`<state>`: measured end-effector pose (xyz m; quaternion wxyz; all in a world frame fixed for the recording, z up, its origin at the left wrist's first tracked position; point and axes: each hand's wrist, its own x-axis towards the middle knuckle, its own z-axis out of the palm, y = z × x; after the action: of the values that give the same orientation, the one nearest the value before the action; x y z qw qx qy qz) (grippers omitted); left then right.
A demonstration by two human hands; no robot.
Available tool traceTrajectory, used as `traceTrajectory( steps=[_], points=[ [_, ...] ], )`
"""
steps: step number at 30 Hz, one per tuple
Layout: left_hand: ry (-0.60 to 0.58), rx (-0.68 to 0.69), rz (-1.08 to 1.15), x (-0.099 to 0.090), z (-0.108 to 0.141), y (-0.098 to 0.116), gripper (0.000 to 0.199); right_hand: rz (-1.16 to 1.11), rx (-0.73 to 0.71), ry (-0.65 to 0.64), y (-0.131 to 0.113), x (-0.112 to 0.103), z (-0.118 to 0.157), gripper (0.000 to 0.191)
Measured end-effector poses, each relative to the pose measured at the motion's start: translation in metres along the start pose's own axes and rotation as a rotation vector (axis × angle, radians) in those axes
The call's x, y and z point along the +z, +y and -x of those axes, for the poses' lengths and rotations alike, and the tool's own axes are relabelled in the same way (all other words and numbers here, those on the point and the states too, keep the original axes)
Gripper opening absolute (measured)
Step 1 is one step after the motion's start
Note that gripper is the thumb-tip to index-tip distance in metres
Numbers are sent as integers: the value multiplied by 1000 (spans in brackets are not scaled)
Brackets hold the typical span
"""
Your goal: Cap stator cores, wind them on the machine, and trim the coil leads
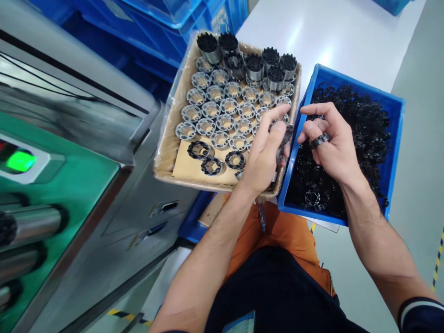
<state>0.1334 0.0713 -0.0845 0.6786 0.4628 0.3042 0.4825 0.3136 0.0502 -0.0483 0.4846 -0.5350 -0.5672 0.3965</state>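
My left hand [265, 159] is over the right side of a plastic-lined cardboard box [166, 150], its fingers wrapped round a dark, black-topped cylinder core [285, 132] that they partly cover. Inside the box stand several rows of silver slotted metal cores [229, 105]. Some at the back wear black toothed plastic rings [255, 60], and a few near the front [212, 165] have black tops too. Above a blue bin [284, 196] is my right hand [331, 143], fingers curled, with a black plastic ring [319, 140] around one finger. Loose black plastic rings [367, 134] fill the bin.
A green machine panel [69, 194] with a lit green display [21, 161] and metal rollers [34, 226] is at the left. Stacked blue crates [152, 32] stand behind the box. The white table [277, 23] extends behind the box and bin.
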Motion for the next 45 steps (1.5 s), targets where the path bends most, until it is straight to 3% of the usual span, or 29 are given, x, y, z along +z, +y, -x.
traceTrajectory(
  steps=[4, 9, 15, 19, 23, 32, 38, 45],
  points=[
    [-16, 30, -81, 0, 4, 7, 52, -1, -21, 34, 1, 2, 0, 27],
    [-3, 158, -147, 4, 10, 14, 57, -48, -64, 26, -6, 4, 4, 19],
    [92, 68, 114, 1, 7, 10, 49, -191, 14, -125, -15, 6, 11, 27],
    [132, -84, 130, 2, 7, 9, 36, -90, -55, -17, -12, 10, 14, 31],
    [81, -58, 61, 4, 9, 6, 45, 30, -199, 104, -6, 17, 16, 25],
    [74, -50, 22, -1, 13, 4, 50, -61, -238, -43, -5, 12, 12, 29],
    [25, -74, 108, -2, 11, 4, 52, -102, -233, 7, -5, 17, 13, 48],
    [-94, -62, 88, -2, 13, 10, 46, 16, -293, -20, -5, 8, 11, 33]
  ],
)
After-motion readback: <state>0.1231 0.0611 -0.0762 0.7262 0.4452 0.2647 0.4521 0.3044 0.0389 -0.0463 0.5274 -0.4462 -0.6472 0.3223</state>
